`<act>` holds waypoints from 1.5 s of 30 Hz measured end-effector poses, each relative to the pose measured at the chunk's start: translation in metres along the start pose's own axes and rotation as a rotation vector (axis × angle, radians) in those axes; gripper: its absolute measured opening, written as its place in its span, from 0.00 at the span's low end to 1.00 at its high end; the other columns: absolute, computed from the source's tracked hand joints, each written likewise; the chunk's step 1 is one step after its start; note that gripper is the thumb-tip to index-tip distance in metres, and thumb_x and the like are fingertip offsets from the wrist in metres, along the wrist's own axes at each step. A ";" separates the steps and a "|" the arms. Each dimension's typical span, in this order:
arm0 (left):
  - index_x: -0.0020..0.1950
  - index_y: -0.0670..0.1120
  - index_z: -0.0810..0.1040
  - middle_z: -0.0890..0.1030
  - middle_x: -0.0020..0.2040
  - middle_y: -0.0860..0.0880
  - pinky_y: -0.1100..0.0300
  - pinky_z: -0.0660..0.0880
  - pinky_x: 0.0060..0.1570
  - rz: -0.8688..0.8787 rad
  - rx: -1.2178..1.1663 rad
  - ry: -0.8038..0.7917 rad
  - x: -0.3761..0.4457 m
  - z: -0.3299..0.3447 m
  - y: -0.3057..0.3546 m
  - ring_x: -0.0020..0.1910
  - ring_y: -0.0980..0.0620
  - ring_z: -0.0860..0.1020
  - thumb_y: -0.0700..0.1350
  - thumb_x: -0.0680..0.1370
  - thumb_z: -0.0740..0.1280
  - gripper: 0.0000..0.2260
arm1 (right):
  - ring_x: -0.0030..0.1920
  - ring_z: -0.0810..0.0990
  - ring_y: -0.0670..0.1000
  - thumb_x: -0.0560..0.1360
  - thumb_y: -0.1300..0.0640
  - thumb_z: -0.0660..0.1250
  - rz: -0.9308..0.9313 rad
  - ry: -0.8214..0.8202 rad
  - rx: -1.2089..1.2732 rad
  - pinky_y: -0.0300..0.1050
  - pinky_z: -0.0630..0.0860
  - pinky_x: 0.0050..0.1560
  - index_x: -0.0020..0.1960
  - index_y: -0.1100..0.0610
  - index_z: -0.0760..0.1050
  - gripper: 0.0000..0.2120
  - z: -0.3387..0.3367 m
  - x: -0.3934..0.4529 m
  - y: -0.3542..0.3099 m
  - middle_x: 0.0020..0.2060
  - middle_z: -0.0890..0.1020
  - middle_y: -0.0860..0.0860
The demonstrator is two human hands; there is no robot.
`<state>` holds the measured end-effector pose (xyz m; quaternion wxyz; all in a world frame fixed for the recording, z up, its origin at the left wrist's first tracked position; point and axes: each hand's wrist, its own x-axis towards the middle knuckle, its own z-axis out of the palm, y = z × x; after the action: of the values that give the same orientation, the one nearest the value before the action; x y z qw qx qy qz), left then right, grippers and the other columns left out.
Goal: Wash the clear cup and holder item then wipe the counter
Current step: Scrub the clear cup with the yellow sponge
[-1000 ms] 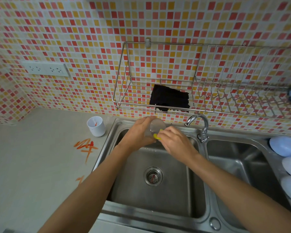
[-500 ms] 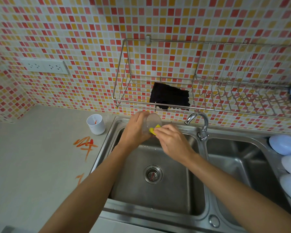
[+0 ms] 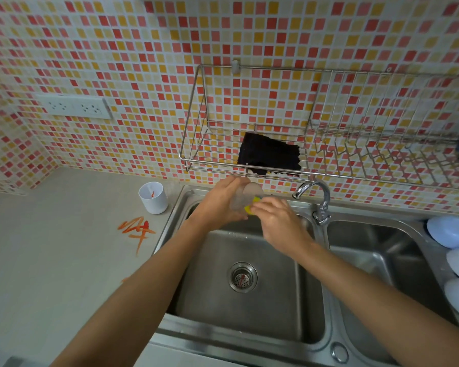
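Over the back of the left sink basin (image 3: pixel 249 327), my left hand (image 3: pixel 217 205) grips the clear cup (image 3: pixel 245 197), tilted with its mouth toward the right. My right hand (image 3: pixel 278 221) holds a yellow sponge (image 3: pixel 252 206) pressed against the cup's rim; most of the sponge is hidden by my fingers. The white holder (image 3: pixel 153 197) with an orange smear inside stands on the grey counter (image 3: pixel 51 260) left of the sink. Orange streaks (image 3: pixel 137 230) mark the counter in front of it.
A faucet (image 3: pixel 317 197) stands between the two basins. A wire rack (image 3: pixel 316 144) on the tiled wall holds a black cloth (image 3: pixel 269 156). Pale blue and white dishes (image 3: pixel 451 231) lie at the right edge. A wall socket (image 3: pixel 74 107) is at the left.
Both hands stay together over the sink with cup and sponge; the cup sits slightly higher against the back rim and my right hand has shifted a little along it.
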<state>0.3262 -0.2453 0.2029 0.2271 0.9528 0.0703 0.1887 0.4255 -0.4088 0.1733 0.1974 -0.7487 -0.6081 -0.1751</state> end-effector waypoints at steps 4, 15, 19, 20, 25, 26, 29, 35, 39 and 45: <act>0.69 0.46 0.69 0.74 0.65 0.49 0.64 0.69 0.55 0.020 0.032 -0.025 -0.006 0.003 -0.005 0.61 0.52 0.72 0.48 0.66 0.79 0.35 | 0.55 0.78 0.53 0.74 0.69 0.66 0.156 -0.020 0.297 0.38 0.70 0.60 0.59 0.60 0.81 0.15 -0.004 -0.003 -0.016 0.53 0.84 0.52; 0.70 0.48 0.67 0.73 0.64 0.51 0.67 0.67 0.55 0.010 0.036 -0.082 -0.019 0.012 0.000 0.60 0.54 0.73 0.47 0.66 0.79 0.36 | 0.57 0.79 0.54 0.75 0.64 0.59 -0.343 -0.046 -0.261 0.49 0.75 0.58 0.55 0.61 0.81 0.14 -0.018 0.013 0.011 0.53 0.83 0.53; 0.70 0.49 0.67 0.73 0.65 0.52 0.59 0.74 0.58 0.007 0.026 -0.086 -0.018 0.006 -0.004 0.61 0.53 0.73 0.49 0.65 0.79 0.37 | 0.57 0.78 0.55 0.71 0.66 0.70 -0.312 -0.013 -0.230 0.50 0.75 0.58 0.54 0.61 0.81 0.12 -0.006 0.004 0.014 0.53 0.83 0.54; 0.70 0.49 0.67 0.73 0.65 0.52 0.58 0.74 0.58 0.005 0.026 -0.083 -0.018 0.005 -0.006 0.61 0.53 0.73 0.49 0.65 0.79 0.36 | 0.56 0.79 0.54 0.69 0.66 0.73 -0.271 -0.022 -0.182 0.50 0.76 0.57 0.54 0.60 0.82 0.14 -0.002 -0.001 0.013 0.52 0.83 0.53; 0.69 0.50 0.68 0.74 0.65 0.52 0.64 0.70 0.54 0.012 0.052 -0.074 -0.020 0.008 -0.011 0.61 0.54 0.73 0.50 0.67 0.78 0.34 | 0.53 0.78 0.53 0.71 0.68 0.69 0.022 -0.082 0.206 0.49 0.76 0.57 0.58 0.59 0.81 0.16 0.008 -0.013 -0.011 0.52 0.84 0.50; 0.69 0.50 0.68 0.74 0.65 0.52 0.63 0.72 0.55 0.011 0.046 -0.069 -0.020 0.008 -0.011 0.61 0.54 0.73 0.50 0.67 0.78 0.34 | 0.54 0.77 0.52 0.73 0.66 0.68 0.065 -0.076 0.266 0.48 0.75 0.58 0.58 0.58 0.81 0.14 0.008 -0.013 -0.011 0.53 0.84 0.50; 0.69 0.49 0.69 0.74 0.65 0.51 0.62 0.73 0.56 0.018 0.018 -0.028 -0.017 0.006 -0.008 0.61 0.54 0.73 0.50 0.68 0.78 0.33 | 0.55 0.77 0.52 0.73 0.61 0.71 -0.010 -0.088 0.145 0.47 0.76 0.58 0.59 0.58 0.81 0.15 0.005 -0.010 -0.003 0.54 0.83 0.50; 0.74 0.49 0.65 0.71 0.70 0.51 0.65 0.66 0.63 -0.018 -0.007 -0.028 -0.012 0.004 -0.003 0.67 0.55 0.69 0.48 0.70 0.76 0.35 | 0.49 0.77 0.55 0.70 0.66 0.73 -0.101 -0.023 -0.085 0.51 0.78 0.48 0.51 0.59 0.79 0.10 0.007 -0.001 0.005 0.48 0.82 0.52; 0.77 0.51 0.58 0.69 0.72 0.52 0.65 0.59 0.64 -0.081 -0.015 0.017 -0.017 0.008 -0.007 0.71 0.52 0.63 0.51 0.70 0.75 0.40 | 0.51 0.77 0.57 0.74 0.64 0.68 -0.078 0.051 -0.068 0.52 0.77 0.50 0.51 0.60 0.77 0.06 0.006 0.001 0.004 0.50 0.82 0.54; 0.70 0.43 0.67 0.72 0.65 0.46 0.61 0.63 0.61 -0.146 0.098 0.165 -0.019 0.021 -0.006 0.63 0.48 0.69 0.63 0.66 0.72 0.40 | 0.52 0.77 0.54 0.70 0.64 0.74 -0.046 0.068 0.009 0.48 0.77 0.52 0.52 0.61 0.79 0.11 0.010 0.005 -0.007 0.51 0.83 0.54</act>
<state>0.3171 -0.2525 0.1767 0.1867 0.9364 0.1669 0.2458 0.4202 -0.3980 0.1676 0.2171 -0.7274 -0.6188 -0.2022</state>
